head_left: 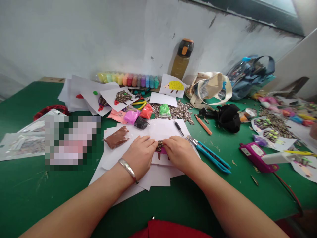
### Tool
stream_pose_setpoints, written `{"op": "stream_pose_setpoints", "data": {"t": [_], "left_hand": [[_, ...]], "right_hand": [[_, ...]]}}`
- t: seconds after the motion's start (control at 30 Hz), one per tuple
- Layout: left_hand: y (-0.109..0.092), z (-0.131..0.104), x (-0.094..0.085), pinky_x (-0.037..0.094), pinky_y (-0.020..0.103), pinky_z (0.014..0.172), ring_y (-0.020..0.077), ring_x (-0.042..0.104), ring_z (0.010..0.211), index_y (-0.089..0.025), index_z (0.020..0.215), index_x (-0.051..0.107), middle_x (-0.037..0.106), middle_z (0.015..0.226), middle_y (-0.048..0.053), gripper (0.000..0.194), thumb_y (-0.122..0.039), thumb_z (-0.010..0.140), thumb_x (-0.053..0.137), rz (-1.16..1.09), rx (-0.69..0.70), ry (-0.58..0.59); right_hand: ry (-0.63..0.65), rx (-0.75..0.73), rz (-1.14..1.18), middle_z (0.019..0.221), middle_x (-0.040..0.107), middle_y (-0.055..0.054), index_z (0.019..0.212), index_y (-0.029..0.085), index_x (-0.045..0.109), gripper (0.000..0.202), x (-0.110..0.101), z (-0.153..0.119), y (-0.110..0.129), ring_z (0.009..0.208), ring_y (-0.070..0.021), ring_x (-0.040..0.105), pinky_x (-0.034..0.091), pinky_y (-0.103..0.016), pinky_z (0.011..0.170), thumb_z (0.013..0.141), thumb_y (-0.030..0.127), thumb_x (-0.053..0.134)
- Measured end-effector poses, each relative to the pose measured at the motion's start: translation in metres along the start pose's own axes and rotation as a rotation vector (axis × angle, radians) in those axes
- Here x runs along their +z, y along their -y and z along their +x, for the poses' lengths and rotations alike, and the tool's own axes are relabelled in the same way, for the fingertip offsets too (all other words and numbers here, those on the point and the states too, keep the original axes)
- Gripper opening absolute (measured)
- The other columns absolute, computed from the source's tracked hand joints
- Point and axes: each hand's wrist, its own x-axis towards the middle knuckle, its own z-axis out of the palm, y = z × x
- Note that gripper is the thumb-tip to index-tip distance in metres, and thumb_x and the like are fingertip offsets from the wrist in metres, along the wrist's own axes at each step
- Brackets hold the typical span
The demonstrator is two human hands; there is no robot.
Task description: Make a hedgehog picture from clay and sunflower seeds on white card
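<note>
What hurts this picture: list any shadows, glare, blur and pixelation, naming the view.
Head view: a soft shadow falls on the wall beside the bottle; head view: the bracelet catches bright glints; head view: mosaic blocks mask a patch at left over the table; head view: fine detail near the far right edge looks soft.

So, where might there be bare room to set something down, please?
Mostly bare green tabletop shows in front of the plastic bags, left of the left arm. A smaller patch, with scraps, lies between the blue tool and magenta device. Coloured packets and seeds crowd the space beyond the left hand and right hand.
</note>
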Motion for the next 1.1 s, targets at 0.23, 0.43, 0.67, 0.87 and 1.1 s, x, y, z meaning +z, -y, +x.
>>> {"op": "stream_pose_setpoints", "data": {"t": [0.23,0.43,0.67,0.87,1.1], "left_hand": [[0.000,0.000,0.000,0.042,0.052,0.101,0.0308,0.051,0.118,-0.010,0.121,0.061,0.066,0.118,0.013,0.037,-0.008,0.089,0.042,0.017,0.000,0.022],[0.000,0.000,0.000,0.043,0.052,0.100,0.0310,0.052,0.117,-0.009,0.120,0.060,0.066,0.117,0.015,0.036,-0.007,0.087,0.045,0.016,0.014,0.013],[0.000,-0.001,0.001,0.043,0.054,0.100,0.0314,0.052,0.117,-0.008,0.121,0.060,0.065,0.119,0.014,0.036,-0.007,0.089,0.044,0.012,0.017,0.010],[0.001,0.000,0.002,0.043,0.052,0.102,0.0312,0.052,0.117,-0.008,0.122,0.060,0.065,0.121,0.013,0.037,-0.009,0.090,0.044,0.030,0.007,0.009],[0.001,0.000,0.003,0.043,0.053,0.101,0.0318,0.052,0.116,-0.007,0.122,0.061,0.066,0.120,0.013,0.036,-0.009,0.090,0.043,0.033,0.020,-0.002]], "right_hand": [[0.000,0.018,0.053,0.078,0.062,-0.006,0.079,0.017,0.067,0.026,-0.004,0.000,0.001,0.078,-0.0173,0.054,0.035,-0.028,0.072,0.094,0.018,0.046],[-0.036,0.114,0.071,0.081,0.061,-0.006,0.080,0.018,0.070,0.024,-0.014,-0.002,-0.005,0.080,-0.0179,0.055,0.035,-0.029,0.071,0.093,0.020,0.049],[-0.002,0.098,0.039,0.076,0.061,-0.005,0.071,0.018,0.066,0.027,-0.008,0.000,-0.005,0.075,-0.0158,0.054,0.033,-0.028,0.067,0.092,0.017,0.048],[-0.002,0.082,0.024,0.074,0.060,-0.005,0.068,0.017,0.063,0.027,-0.006,0.001,-0.004,0.073,-0.0148,0.054,0.032,-0.028,0.066,0.091,0.016,0.049],[0.000,0.078,0.055,0.072,0.060,-0.004,0.068,0.017,0.063,0.028,-0.006,0.001,-0.002,0.074,-0.0147,0.055,0.033,-0.027,0.067,0.091,0.016,0.048]]}}
